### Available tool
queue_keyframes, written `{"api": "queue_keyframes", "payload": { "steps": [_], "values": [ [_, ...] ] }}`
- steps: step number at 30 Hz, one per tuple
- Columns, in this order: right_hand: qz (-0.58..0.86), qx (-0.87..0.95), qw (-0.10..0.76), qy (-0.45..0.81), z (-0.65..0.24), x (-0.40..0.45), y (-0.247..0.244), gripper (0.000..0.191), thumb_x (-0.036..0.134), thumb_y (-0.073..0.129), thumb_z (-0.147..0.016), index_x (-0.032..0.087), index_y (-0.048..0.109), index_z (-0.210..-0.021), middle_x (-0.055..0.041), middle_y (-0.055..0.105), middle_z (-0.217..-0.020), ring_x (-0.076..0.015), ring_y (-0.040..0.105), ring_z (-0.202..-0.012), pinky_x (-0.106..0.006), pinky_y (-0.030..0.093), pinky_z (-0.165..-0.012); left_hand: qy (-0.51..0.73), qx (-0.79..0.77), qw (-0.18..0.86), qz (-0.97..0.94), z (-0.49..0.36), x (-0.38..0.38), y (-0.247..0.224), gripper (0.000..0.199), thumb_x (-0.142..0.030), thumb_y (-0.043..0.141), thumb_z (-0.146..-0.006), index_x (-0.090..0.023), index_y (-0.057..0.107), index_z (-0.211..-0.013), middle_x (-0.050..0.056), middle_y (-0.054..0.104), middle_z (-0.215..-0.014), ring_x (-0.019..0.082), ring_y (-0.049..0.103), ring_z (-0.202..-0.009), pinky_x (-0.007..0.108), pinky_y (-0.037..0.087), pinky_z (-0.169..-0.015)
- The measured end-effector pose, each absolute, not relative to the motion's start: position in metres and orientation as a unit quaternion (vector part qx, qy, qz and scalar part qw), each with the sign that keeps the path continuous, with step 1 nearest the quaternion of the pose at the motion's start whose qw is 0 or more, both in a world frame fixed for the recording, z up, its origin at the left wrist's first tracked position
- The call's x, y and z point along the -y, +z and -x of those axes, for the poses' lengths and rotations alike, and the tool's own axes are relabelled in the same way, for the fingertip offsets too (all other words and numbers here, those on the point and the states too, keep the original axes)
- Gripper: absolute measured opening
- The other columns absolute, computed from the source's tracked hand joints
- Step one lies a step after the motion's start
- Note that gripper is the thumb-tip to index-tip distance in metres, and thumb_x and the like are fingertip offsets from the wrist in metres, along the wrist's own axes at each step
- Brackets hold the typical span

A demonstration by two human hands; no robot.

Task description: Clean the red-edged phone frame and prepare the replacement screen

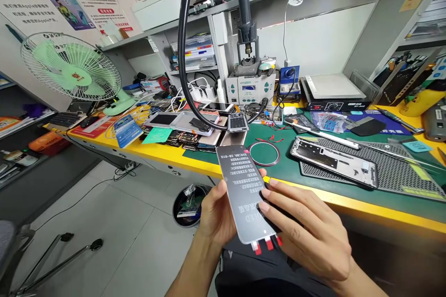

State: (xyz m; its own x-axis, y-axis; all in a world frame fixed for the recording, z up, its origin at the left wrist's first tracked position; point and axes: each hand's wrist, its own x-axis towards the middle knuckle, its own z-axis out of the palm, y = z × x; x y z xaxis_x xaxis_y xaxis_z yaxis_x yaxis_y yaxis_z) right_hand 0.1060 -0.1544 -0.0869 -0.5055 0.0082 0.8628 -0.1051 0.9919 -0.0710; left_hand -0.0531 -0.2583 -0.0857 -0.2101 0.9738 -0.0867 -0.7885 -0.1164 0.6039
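Note:
A phone screen [243, 195] with a grey film and white printed text is held tilted above my lap, near the bench's front edge. Red and white pull tabs [268, 243] stick out at its lower end. My left hand [218, 213] grips it from below, thumb along the left edge and fingertips showing past the right edge. Over the right side lies my right hand [306, 229], its fingers stretched out and fingertips touching the printed face; its thumb is hidden. Beyond, on the bench, an opened phone frame [334, 162] rests on a perforated mat [393, 171].
A ring [264, 153] lies on the green mat beside stacked phones [209, 139]. Behind stand a hot-air station [249, 88] and a flat heating plate [334, 93]. A black hose [181, 46] loops overhead. A fan [75, 74] stands left; a bin [188, 206] sits below.

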Motion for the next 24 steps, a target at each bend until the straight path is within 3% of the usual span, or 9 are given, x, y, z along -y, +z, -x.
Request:
{"api": "queue_keyframes", "payload": {
  "steps": [5, 8, 15, 20, 24],
  "values": [
    [0.004, 0.860, 0.477, 0.179, -0.108, 0.170, -0.073, 0.036, 0.020, 0.071, -0.078, 0.009, 0.075, -0.112, -0.0205, 0.077, -0.117, -0.0373, 0.065, -0.125, -0.054, 0.057, -0.098, 0.753, -0.257, 0.581, -0.170, 0.058, 0.258, -0.088, 0.057, -0.049, 0.076, -0.083, -0.017, 0.069, -0.130, 0.013, 0.069, -0.137, 0.039, 0.057, -0.135, 0.054, 0.037, -0.120],
    [0.005, 0.860, 0.452, 0.237, -0.111, 0.176, -0.062, 0.030, 0.019, 0.075, -0.082, 0.010, 0.075, -0.111, -0.0172, 0.079, -0.110, -0.0319, 0.069, -0.118, -0.048, 0.059, -0.097, 0.763, -0.258, 0.567, -0.173, 0.060, 0.258, -0.090, 0.058, -0.047, 0.075, -0.085, -0.017, 0.067, -0.133, 0.015, 0.070, -0.135, 0.040, 0.062, -0.128, 0.057, 0.041, -0.117],
    [0.007, 0.873, 0.429, 0.234, -0.105, 0.180, -0.051, 0.014, 0.007, 0.075, -0.086, 0.012, 0.077, -0.099, -0.0109, 0.080, -0.100, -0.0203, 0.073, -0.098, -0.036, 0.059, -0.094, 0.773, -0.281, 0.539, -0.183, 0.063, 0.261, -0.092, 0.067, -0.044, 0.076, -0.086, -0.025, 0.054, -0.147, 0.013, 0.069, -0.136, 0.037, 0.069, -0.115, 0.055, 0.048, -0.108],
    [0.024, 0.874, 0.419, 0.244, -0.106, 0.184, -0.049, 0.015, 0.005, 0.071, -0.087, 0.013, 0.077, -0.099, -0.0112, 0.078, -0.101, -0.0198, 0.072, -0.097, -0.034, 0.062, -0.090, 0.769, -0.300, 0.534, -0.185, 0.064, 0.263, -0.093, 0.060, -0.045, 0.077, -0.084, -0.017, 0.063, -0.136, 0.018, 0.063, -0.144, 0.041, 0.067, -0.119, 0.057, 0.050, -0.106],
    [0.025, 0.875, 0.420, 0.237, -0.104, 0.183, -0.047, 0.015, 0.005, 0.070, -0.088, 0.013, 0.077, -0.099, -0.0107, 0.079, -0.100, -0.0199, 0.073, -0.096, -0.034, 0.063, -0.090, 0.769, -0.301, 0.533, -0.184, 0.063, 0.262, -0.095, 0.058, -0.044, 0.075, -0.086, -0.018, 0.063, -0.136, 0.017, 0.064, -0.143, 0.039, 0.067, -0.118, 0.058, 0.049, -0.107]
  ]
}}
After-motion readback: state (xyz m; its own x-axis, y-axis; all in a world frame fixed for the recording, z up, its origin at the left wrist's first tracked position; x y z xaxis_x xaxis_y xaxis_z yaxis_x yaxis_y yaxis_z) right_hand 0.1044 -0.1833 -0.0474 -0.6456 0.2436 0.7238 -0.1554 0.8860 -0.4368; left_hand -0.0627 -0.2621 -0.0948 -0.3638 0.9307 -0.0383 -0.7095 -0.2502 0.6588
